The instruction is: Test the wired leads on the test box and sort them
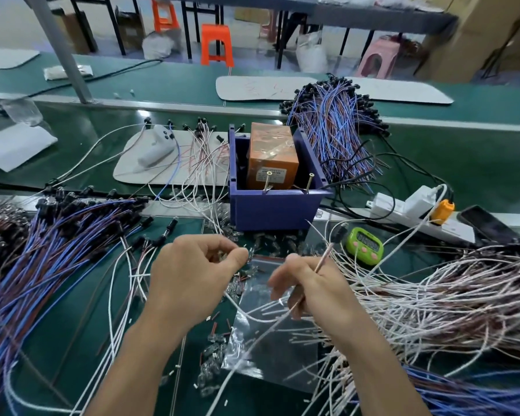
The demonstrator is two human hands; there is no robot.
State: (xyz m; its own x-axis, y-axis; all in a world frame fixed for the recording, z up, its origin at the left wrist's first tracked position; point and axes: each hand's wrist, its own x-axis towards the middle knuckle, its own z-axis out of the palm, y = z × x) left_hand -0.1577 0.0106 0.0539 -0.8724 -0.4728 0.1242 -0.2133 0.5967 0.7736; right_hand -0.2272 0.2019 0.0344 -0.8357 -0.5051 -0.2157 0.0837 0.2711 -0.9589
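The test box is a blue bin (275,207) holding an orange transformer (272,159), with two brass screws (267,181) standing at its front rim. In front of it my left hand (189,276) pinches a small clear part at its fingertips. My right hand (309,288) grips a thin white-and-brown lead (323,259) that points up toward the bin. A big heap of white-and-brown leads (439,298) lies to the right. Blue-and-brown leads (51,250) pile up on the left, and another such bundle (333,130) lies behind the bin.
A clear zip bag (270,334) and several tiny clear parts lie under my hands on the green mat. A green timer (364,243), a white power strip (415,213) and a dark phone (487,225) sit at the right. A white pad with loose leads (174,163) lies left of the bin.
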